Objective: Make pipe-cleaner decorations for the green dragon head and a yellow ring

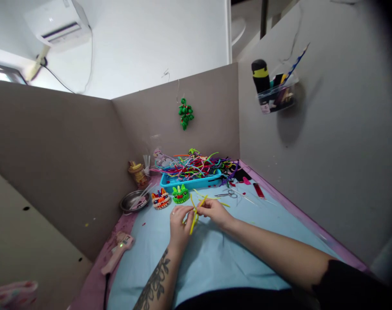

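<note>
Yellow pipe cleaners (pixel 192 224), crossed over one another, are pinched between my two hands above the blue cloth. My left hand (pixel 181 221) has thumb and fingers closed on them from the left. From the right, my right hand (pixel 215 212) grips them between thumb and forefinger. Just beyond the hands sit a green animal head of pipe cleaners (pixel 180 195) and an orange and white one (pixel 160 199). More yellow pipe cleaners (pixel 224 204) lie on the cloth behind my right hand. The exact crossing point is partly covered by my fingers.
A blue tray (pixel 191 184) heaped with coloured pipe cleaners stands at the back. Scissors (pixel 228 194) lie right of centre. At left are a metal bowl (pixel 126 202) and a pink glue gun (pixel 118 254) with a cord. Grey partitions (pixel 196 92) enclose the table.
</note>
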The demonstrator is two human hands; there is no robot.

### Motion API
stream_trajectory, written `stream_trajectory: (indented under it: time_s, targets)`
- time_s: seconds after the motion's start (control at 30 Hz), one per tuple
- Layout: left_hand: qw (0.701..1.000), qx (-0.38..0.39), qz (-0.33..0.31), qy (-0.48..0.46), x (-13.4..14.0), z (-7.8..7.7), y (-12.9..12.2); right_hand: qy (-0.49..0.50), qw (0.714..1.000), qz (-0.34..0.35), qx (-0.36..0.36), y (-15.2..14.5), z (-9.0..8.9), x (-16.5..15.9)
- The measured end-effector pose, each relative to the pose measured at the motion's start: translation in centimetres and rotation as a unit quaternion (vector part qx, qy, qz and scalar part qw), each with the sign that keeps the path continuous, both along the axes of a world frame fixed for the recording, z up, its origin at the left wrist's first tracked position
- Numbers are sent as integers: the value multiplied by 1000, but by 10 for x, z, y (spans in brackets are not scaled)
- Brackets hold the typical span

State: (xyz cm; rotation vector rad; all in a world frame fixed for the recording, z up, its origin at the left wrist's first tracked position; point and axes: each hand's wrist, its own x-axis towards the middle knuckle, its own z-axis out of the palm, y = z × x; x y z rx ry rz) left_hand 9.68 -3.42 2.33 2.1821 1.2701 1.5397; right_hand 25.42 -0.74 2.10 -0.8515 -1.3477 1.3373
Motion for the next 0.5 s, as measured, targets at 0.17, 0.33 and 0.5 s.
stream_trajectory:
  time_s: [0.17, 0.33, 0.5]
  targets:
    - [998, -60, -5, -29, 3, -4, 2, -24, 999, -13, 26, -2, -1, -1]
    - [991, -123, -14, -54, 3, -8, 5, -63, 996, -62, 8, 0, -5, -1]
    - [975, -204, -50, -72, 3, -5, 6, -77, 996, -41, -24, 0, -6, 0]
